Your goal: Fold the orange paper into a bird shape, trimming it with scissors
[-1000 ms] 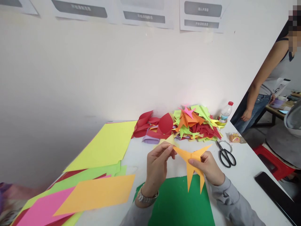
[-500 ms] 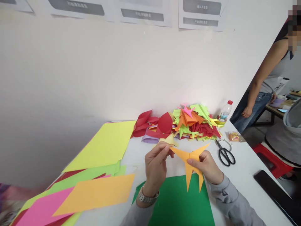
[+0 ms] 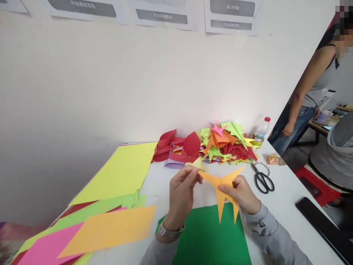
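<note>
An orange folded paper figure [image 3: 225, 181] with several pointed arms is held above the table between both hands. My left hand [image 3: 182, 193] pinches the tip of its upper left point between thumb and fingers. At the other side, my right hand [image 3: 242, 193] grips its body, the thumb lying flat on the front and the fingers hidden behind. Two long points of the figure hang down over a green sheet [image 3: 211, 235], which lies on the table below the hands.
Folded paper shapes [image 3: 223, 143] are heaped against the wall beside red paper pieces [image 3: 191, 144]. Black scissors [image 3: 264, 182], a bottle [image 3: 261, 129], a wrapped snack [image 3: 272, 158] and a long black object [image 3: 321, 224] are on the right. Coloured sheets [image 3: 110, 228] lie left. A person [image 3: 311, 84] stands beyond.
The view has shifted slightly, so most things sit a little further left. Both hands keep the same hold on the orange folded figure.
</note>
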The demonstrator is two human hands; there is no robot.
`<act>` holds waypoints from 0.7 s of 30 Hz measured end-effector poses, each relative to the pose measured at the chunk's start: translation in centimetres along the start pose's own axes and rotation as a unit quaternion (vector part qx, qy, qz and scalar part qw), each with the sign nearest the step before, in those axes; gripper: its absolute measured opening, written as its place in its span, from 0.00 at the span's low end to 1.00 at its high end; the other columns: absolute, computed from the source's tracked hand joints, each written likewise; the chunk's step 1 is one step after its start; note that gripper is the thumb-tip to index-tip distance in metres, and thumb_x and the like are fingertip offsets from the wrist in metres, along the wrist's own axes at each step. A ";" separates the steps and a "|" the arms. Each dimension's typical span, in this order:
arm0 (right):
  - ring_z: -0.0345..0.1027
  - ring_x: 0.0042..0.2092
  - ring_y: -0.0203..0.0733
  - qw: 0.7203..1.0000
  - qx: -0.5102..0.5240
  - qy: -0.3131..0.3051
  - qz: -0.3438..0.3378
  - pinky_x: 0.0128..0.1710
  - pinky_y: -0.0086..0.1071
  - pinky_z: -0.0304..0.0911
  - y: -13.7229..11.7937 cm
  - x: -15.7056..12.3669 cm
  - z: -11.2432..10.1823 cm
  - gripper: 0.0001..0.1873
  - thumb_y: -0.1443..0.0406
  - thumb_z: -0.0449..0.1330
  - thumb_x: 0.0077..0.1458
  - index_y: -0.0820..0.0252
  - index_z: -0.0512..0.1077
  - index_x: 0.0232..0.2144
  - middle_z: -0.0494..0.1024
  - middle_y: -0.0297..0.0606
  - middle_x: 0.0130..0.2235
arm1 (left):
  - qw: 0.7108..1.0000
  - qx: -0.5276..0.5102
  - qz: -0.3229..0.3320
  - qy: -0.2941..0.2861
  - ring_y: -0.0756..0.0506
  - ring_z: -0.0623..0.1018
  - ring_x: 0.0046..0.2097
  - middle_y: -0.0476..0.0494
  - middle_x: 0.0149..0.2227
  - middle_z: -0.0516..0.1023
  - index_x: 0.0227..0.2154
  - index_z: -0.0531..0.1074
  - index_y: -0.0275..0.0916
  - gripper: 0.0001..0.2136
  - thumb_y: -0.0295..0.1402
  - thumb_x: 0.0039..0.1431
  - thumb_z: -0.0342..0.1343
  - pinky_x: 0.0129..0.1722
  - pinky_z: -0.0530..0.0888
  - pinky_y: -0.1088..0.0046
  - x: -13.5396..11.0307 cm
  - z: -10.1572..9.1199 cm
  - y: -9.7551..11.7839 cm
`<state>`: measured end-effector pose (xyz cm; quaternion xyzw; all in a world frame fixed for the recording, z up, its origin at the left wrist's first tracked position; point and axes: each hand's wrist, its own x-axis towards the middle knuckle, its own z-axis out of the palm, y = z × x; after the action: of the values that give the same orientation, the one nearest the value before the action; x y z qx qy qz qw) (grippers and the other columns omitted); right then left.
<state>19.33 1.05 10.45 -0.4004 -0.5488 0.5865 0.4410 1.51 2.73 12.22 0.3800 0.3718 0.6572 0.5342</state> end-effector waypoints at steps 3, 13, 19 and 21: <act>0.66 0.23 0.35 1.000 0.003 0.001 0.000 0.23 0.27 0.62 -0.2 0.0 0.1 0.21 0.49 0.67 0.47 0.64 0.76 0.27 0.76 0.33 0.23 | 1.000 0.002 -0.002 0.008 0.51 0.70 0.24 0.50 0.22 0.71 0.23 0.74 0.36 0.12 0.41 0.48 0.66 0.26 0.69 0.75 0.0 0.0 0.1; 0.65 0.25 0.34 1.000 -0.024 -0.004 -0.014 0.25 0.28 0.63 -0.8 0.1 0.0 0.22 0.49 0.66 0.46 0.63 0.76 0.26 0.75 0.33 0.24 | 0.990 0.090 -0.017 -0.108 0.49 0.72 0.27 0.48 0.25 0.74 0.23 0.77 0.37 0.10 0.36 0.40 0.70 0.28 0.72 0.73 0.1 0.2 -0.6; 0.63 0.25 0.35 0.991 -0.121 0.040 -0.047 0.25 0.29 0.61 -1.1 -0.9 -0.3 0.23 0.47 0.63 0.49 0.62 0.75 0.24 0.72 0.32 0.22 | 0.986 0.112 -0.020 -0.125 0.48 0.73 0.27 0.47 0.21 0.74 0.17 0.77 0.37 0.10 0.37 0.45 0.68 0.29 0.71 0.73 -0.4 0.4 -1.0; 0.61 0.24 0.34 0.991 -0.124 0.049 -0.035 0.24 0.28 0.59 -1.0 -1.3 -0.3 0.24 0.45 0.63 0.48 0.62 0.75 0.24 0.71 0.32 0.21 | 0.987 0.103 -0.045 -0.116 0.48 0.73 0.26 0.46 0.21 0.74 0.18 0.77 0.36 0.11 0.39 0.43 0.68 0.28 0.71 0.73 -0.8 0.6 -1.5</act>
<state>20.08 -0.09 11.39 -0.4604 -0.6087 0.4779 0.4349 2.75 2.24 11.03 0.4895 0.3898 0.5425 0.5605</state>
